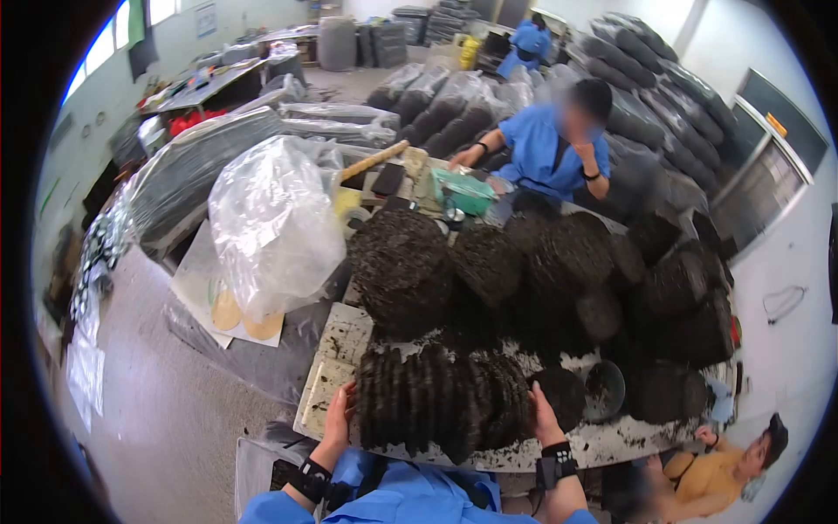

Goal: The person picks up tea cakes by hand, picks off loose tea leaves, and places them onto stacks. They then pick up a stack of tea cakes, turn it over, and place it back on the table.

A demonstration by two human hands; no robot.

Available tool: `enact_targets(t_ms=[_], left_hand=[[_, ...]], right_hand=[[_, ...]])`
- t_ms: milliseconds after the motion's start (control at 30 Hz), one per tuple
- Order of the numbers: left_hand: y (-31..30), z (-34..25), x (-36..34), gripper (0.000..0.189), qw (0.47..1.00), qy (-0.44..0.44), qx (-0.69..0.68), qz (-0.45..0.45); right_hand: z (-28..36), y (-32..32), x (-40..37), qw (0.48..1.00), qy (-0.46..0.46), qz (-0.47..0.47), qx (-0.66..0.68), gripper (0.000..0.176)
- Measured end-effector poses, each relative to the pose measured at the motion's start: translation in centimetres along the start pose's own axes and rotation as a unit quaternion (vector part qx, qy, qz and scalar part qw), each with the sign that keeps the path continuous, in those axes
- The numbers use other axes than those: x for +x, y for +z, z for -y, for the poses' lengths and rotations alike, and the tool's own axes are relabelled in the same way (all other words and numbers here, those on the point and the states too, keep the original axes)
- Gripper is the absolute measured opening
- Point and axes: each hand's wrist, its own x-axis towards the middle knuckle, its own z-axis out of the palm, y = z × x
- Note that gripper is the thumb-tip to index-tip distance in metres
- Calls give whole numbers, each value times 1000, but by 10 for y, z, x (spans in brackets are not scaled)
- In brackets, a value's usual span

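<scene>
A row of dark, round, flat cakes, resembling dried seaweed, stands on edge along the near side of the table. My left hand is against its left end and my right hand against its right end, so the row is held between the two palms. The fingers of both hands are partly hidden behind the cakes. Just beyond my right hand lie a dark round cake and a round clear bowl-like container. A tall dark stack of similar cakes rises behind the row.
More dark stacks crowd the table, where loose crumbs are scattered. A big clear plastic bag stands at the left. Across the table sits a co-worker in blue; another person in yellow is at lower right. Filled sacks are piled behind.
</scene>
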Motion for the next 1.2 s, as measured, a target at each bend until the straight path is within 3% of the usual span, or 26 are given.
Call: enact_targets(t_ms=[33, 100, 200, 267, 300, 367, 433, 500, 567, 633, 700, 767, 833, 900, 933, 967, 1033, 1100, 1167, 1200], left_hand=[[-3, 9, 6, 52, 1000, -4, 3, 12], [-4, 26, 14, 53, 975, -188, -121, -16], [-9, 54, 24, 54, 979, -154, -129, 26], [-13, 57, 21, 56, 982, -148, -108, 45], [-12, 54, 23, 55, 987, -137, -78, 36], [-11, 46, 26, 54, 990, -128, -46, 31], [-9, 18, 20, 50, 992, -33, -76, 90], [0, -7, 14, 46, 991, -22, -94, 89], [-7, -3, 21, 44, 997, -30, -55, 47], [-10, 5, 28, 41, 995, -66, -74, 28], [-17, 18, 36, 45, 986, -162, 18, -36], [-7, 26, 28, 49, 991, -130, -28, -16], [-4, 47, 29, 52, 994, -101, 45, -18], [2, 33, 26, 51, 995, -85, 49, -7], [1, 26, 25, 50, 997, -71, 17, -3], [1, 19, 24, 49, 998, -57, -16, 0], [-9, 9, 25, 45, 997, -72, -39, 12], [-17, 5, 29, 43, 998, -48, -31, 35], [-18, 8, 27, 43, 998, -64, 14, 12], [-18, 11, 26, 43, 995, -81, 56, -11]], right_hand=[[-17, -23, 23, 999, -4, -33, -26, 59], [-43, -20, 36, 993, -69, -70, -64, 49], [-45, 6, 20, 994, -34, -82, -64, 50], [-53, 14, 16, 979, -2, -158, -131, 53], [-55, 11, 17, 979, -2, -158, -127, 53], [-56, -1, 19, 992, -61, -83, -71, 70], [-44, 6, 5, 993, -74, -80, -53, 65], [-40, 3, 8, 991, -120, -35, 54, 49], [-35, -2, 11, 989, -120, 13, 83, 45], [-39, -2, 16, 992, -113, -56, -19, 43], [-56, -18, 29, 995, -92, -30, -40, 42], [-72, -16, 33, 999, -44, -11, 6, 40], [-87, -12, 31, 998, 8, -56, 3, 39], [-99, -9, 34, 997, -56, 5, 61, 38], [-100, -5, 27, 962, -253, 37, -95, 38], [-93, -5, 21, 962, -253, 35, -94, 38], [-72, 2, 5, 989, -58, 23, 133, 37], [-69, 2, 4, 988, -100, 11, 114, 34], [-80, -17, 14, 990, -103, -88, -45, 34], [-93, -28, 23, 988, -100, -84, -86, 34]])
